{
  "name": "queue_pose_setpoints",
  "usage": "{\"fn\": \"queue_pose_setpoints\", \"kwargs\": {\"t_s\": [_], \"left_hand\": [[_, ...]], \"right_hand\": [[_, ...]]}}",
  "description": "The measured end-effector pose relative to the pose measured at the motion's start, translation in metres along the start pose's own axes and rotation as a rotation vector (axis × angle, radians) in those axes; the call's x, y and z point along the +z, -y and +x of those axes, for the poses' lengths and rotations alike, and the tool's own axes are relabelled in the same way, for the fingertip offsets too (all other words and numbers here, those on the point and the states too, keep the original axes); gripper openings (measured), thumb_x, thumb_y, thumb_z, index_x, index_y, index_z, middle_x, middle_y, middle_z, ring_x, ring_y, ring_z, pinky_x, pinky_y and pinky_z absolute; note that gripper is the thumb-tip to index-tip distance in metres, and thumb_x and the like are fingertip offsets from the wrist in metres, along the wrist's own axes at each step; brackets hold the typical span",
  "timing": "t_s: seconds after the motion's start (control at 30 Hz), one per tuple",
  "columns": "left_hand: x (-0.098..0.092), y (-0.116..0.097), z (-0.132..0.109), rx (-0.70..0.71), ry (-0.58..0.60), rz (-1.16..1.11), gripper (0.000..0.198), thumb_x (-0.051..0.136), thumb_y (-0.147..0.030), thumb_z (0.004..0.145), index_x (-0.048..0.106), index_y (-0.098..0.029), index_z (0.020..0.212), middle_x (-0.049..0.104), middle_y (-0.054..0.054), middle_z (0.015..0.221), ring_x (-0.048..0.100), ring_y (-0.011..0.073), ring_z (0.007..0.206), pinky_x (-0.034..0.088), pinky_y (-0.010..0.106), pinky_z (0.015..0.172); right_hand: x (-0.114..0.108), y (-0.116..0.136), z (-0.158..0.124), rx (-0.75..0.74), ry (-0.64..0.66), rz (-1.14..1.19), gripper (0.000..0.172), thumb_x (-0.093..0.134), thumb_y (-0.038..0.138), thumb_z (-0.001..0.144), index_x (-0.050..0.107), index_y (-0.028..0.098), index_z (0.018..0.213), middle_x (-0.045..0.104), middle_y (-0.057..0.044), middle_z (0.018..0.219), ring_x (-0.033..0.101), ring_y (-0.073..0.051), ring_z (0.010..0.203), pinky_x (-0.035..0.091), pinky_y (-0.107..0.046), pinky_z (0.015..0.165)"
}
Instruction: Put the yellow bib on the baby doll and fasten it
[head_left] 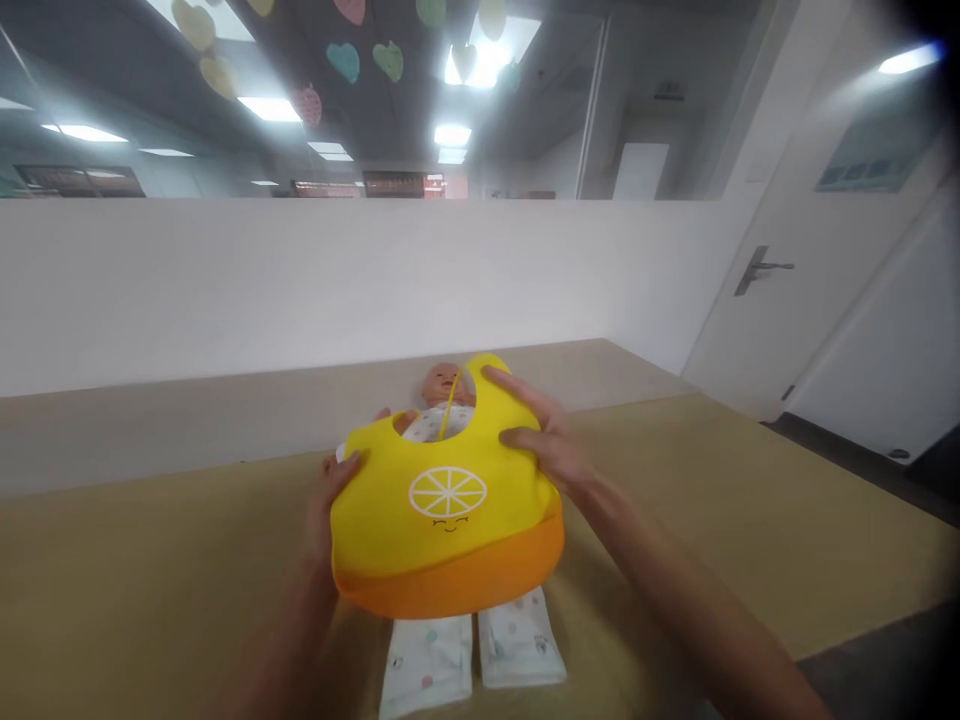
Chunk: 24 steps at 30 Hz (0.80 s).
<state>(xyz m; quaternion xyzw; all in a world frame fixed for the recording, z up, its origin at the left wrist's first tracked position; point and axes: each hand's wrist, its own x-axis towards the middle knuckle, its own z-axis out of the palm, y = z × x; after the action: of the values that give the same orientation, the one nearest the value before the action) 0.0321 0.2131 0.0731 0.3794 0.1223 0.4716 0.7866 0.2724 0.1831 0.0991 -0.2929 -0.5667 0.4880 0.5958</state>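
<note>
Bib [390,535] in yellow, with an orange pocket [457,588], hangs over the middle of a doll [437,383] on a tan surface [675,490]. The left hand [325,492] pinches its left edge; the right hand's [559,447] fingers grasp its upper right side.

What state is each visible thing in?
Yellow bib, held up, fastening unclear
Left hand, closed on the bib's left edge
Right hand, gripping the bib's upper right side
Doll, face up, partly hidden
Patterned trousers, legs apart, top hidden
White door, open or shut unclear
Ceiling lights, on
</note>
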Motion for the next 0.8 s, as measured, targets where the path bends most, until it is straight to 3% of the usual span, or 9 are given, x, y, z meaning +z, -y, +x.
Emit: {"fn": "queue_pose_setpoints", "kwargs": {"t_s": [0.1,0.2,0.33,0.5,0.8], "left_hand": [[-0.009,-0.019,0.033,0.086,-0.041,0.150,0.062,0.055,-0.021,0.086,0.036,-0.041,0.142,0.032,-0.004,0.154,0.046,0.0318,0.129,0.046,0.049,0.101],[-0.016,-0.028,0.067,0.156,-0.047,0.271,0.075,0.060,-0.012,0.082,0.031,-0.045,0.143,0.032,-0.003,0.154,0.053,0.0292,0.122,0.049,0.044,0.098],[-0.033,-0.028,0.107,0.179,-0.066,0.399,0.082,0.067,-0.013,0.078,0.030,-0.043,0.144,0.035,0.001,0.152,0.059,0.0280,0.115,0.055,0.038,0.089],[-0.063,-0.026,0.148,0.112,-0.177,0.534,0.090,0.072,-0.012,0.070,0.029,-0.032,0.146,0.044,0.009,0.147,0.063,0.0267,0.108,0.058,0.031,0.078],[-0.092,-0.025,0.184,0.027,-0.292,0.616,0.096,0.075,-0.014,0.060,0.033,-0.024,0.145,0.057,0.013,0.133,0.068,0.0230,0.088,0.056,0.029,0.071]], "right_hand": [[-0.010,-0.002,0.022,-0.028,-0.029,-0.029,0.073,0.058,0.010,0.069,0.048,0.034,0.138,0.060,-0.001,0.127,0.064,-0.024,0.097,0.055,-0.034,0.076],[-0.018,-0.010,0.044,-0.059,-0.070,-0.012,0.077,0.054,0.008,0.067,0.047,0.034,0.138,0.053,0.001,0.137,0.062,-0.023,0.102,0.054,-0.032,0.079],[-0.024,-0.033,0.072,-0.084,-0.182,-0.056,0.080,0.052,0.008,0.062,0.047,0.029,0.139,0.048,0.000,0.142,0.056,-0.023,0.114,0.051,-0.032,0.090],[-0.034,-0.064,0.103,0.000,-0.279,-0.141,0.083,0.048,0.010,0.058,0.046,0.022,0.140,0.045,0.000,0.144,0.051,-0.022,0.122,0.049,-0.031,0.095],[-0.043,-0.073,0.124,0.167,-0.399,-0.189,0.081,0.046,0.009,0.061,0.045,0.024,0.141,0.047,0.001,0.143,0.057,-0.021,0.114,0.052,-0.029,0.086]]}}
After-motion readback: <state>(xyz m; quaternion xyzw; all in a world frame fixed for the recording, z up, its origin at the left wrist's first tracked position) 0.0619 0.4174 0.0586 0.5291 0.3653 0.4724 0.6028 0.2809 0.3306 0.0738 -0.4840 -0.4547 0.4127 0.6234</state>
